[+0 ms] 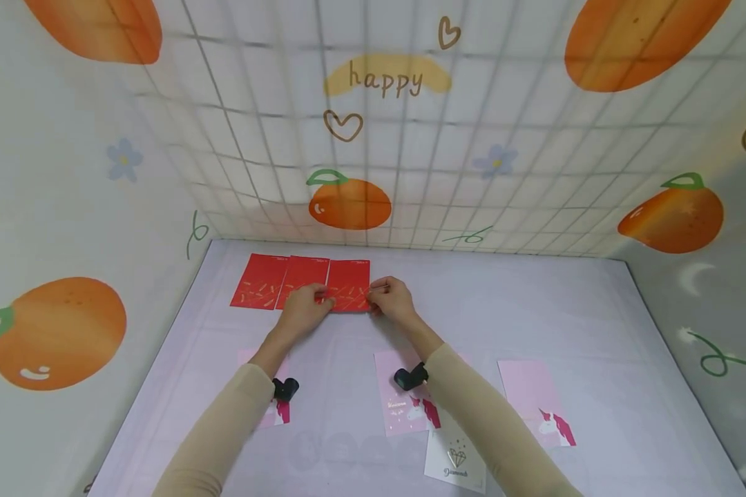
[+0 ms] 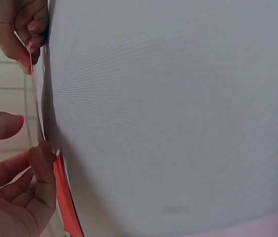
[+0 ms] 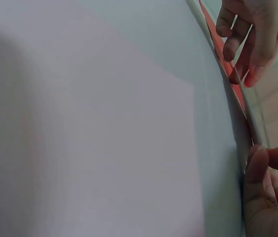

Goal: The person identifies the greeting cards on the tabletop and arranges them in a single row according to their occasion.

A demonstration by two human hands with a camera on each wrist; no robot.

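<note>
Three red cards with gold streaks lie side by side at the back left of the table: a left one (image 1: 260, 279), a middle one (image 1: 309, 268) and a right one (image 1: 348, 276). My left hand (image 1: 302, 307) pinches the right card at its near left edge, index finger raised in the left wrist view, and overlaps the middle card. At the opposite edge, my right hand (image 1: 393, 301) pinches the same card between thumb and fingers. Edge-on in the right wrist view, the held card stretches between both hands, close over the table.
Nearer me lie a pink unicorn card (image 1: 534, 390) at right, another pink card (image 1: 385, 379) mid-table and a third pink card (image 1: 282, 413) partly behind my left forearm. A white diamond card (image 1: 444, 459) overlaps the middle one. A printed fabric wall (image 1: 410, 152) bounds the table's back.
</note>
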